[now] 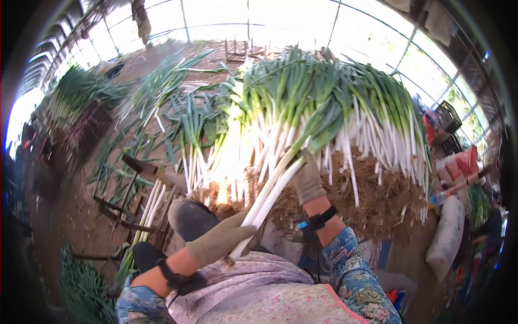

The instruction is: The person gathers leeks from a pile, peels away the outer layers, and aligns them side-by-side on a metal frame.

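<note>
A couple of leeks (270,197) slant across my lap, their white root ends low and their green leaves pointing up and away. My left hand (224,237), in a tan work glove, is wrapped round the white shanks near the roots. Higher up, where white turns to green, my gloved right hand (308,178) grips the same leeks. Just beyond my hands lies a large heap of leeks (318,92), leaves facing away and brown, soil-covered roots (367,189) towards me.
To my left is a small wooden and metal stand (127,210) with several cleaned leeks (151,208) across it. Loose leaves (145,140) litter the ground. A crate with leeks (89,121) stands far left. A white sack (447,237) lies at right, near black crates (448,116).
</note>
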Available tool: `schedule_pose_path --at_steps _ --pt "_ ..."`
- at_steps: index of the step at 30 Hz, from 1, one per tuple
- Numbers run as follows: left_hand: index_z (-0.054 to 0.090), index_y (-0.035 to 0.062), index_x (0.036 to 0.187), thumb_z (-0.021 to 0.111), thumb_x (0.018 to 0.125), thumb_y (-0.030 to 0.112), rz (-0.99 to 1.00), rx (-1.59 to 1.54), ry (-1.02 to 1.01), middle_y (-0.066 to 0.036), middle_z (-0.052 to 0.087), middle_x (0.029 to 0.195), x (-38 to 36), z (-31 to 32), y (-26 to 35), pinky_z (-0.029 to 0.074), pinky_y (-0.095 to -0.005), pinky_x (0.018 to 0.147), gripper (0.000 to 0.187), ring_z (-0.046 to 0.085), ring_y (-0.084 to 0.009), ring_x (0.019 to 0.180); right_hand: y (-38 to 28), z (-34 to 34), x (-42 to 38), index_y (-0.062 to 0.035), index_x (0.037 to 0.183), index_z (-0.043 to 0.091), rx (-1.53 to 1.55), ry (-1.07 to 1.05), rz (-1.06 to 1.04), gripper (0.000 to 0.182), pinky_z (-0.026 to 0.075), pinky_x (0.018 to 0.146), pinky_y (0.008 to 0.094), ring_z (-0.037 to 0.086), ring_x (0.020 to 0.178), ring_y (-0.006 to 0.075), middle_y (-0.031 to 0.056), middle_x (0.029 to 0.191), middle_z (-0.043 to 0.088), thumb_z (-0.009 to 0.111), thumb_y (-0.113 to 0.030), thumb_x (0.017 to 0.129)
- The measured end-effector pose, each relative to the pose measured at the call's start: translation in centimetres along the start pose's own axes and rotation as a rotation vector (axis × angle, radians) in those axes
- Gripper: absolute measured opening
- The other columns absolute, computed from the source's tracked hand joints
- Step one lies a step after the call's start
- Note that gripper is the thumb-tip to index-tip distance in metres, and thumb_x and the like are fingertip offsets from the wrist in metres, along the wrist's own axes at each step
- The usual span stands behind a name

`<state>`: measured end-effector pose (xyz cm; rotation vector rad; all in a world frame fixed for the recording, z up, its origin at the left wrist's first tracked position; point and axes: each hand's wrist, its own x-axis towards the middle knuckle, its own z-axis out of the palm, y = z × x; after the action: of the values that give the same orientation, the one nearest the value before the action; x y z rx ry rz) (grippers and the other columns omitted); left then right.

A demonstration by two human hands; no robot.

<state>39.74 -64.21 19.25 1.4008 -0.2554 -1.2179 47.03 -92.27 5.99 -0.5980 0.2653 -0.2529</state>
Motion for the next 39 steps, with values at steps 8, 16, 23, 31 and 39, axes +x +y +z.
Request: schedule_pose_path --at_steps 8,16,23,31,39 --pt "0.051 0.0013 0.123 0.055 0.097 0.023 -0.107 -0.100 0.258 -0.005 0.060 0.083 -15.5 -4.3 -2.5 0.050 -0.0258 0.060 0.034 0.059 -0.0127 0.069 5.0 6.1 2.7 0.0015 0.127 0.051 0.237 -0.027 -0.001 0.030 0.056 0.095 0.0408 0.061 0.105 0.0282 0.0167 0.118 0.058 0.051 -0.015 0.102" --pt "0.054 0.0010 0.134 0.054 0.097 0.024 -0.007 -0.150 0.590 -0.009 0.062 0.111 -18.1 -7.5 -5.3 0.047 -0.0360 0.088 0.043 0.057 -0.0195 0.100 17.0 20.4 13.5 -0.0063 0.107 0.065 -0.124 -0.420 -0.104 0.022 0.055 0.067 0.0312 0.064 0.080 0.0142 0.0052 0.090 0.066 0.053 -0.024 0.099" --pt "0.056 0.0033 0.122 0.054 0.099 0.034 0.431 -0.381 0.532 0.000 0.056 0.075 -6.0 -21.5 -5.7 0.046 -0.0265 0.058 0.039 0.055 -0.0109 0.064 16.8 33.9 23.7 0.0039 0.105 0.056 -0.754 -0.052 -0.399 0.040 0.051 0.077 0.0402 0.066 0.084 0.0292 0.0161 0.093 0.067 0.070 -0.025 0.082" --pt "0.052 0.0008 0.130 0.059 0.095 0.014 0.267 0.339 0.555 -0.009 0.061 0.113 -0.9 -23.2 -4.1 0.044 -0.0298 0.091 0.038 0.057 -0.0157 0.106 2.2 3.2 20.6 0.0015 0.101 0.061 -1.417 -0.047 -0.729 0.023 0.049 0.080 0.0405 0.061 0.088 0.0339 0.0189 0.096 0.063 0.063 -0.011 0.083" --pt "0.059 0.0014 0.128 0.057 0.097 0.013 -0.105 0.090 0.623 -0.008 0.063 0.112 -4.0 -10.3 1.6 0.048 -0.0318 0.093 0.034 0.059 -0.0179 0.107 -24.7 -19.9 6.2 -0.0035 0.095 0.069 -1.373 0.992 -0.947 0.024 0.050 0.081 0.0464 0.065 0.092 0.0407 0.0219 0.097 0.070 0.055 -0.022 0.089"
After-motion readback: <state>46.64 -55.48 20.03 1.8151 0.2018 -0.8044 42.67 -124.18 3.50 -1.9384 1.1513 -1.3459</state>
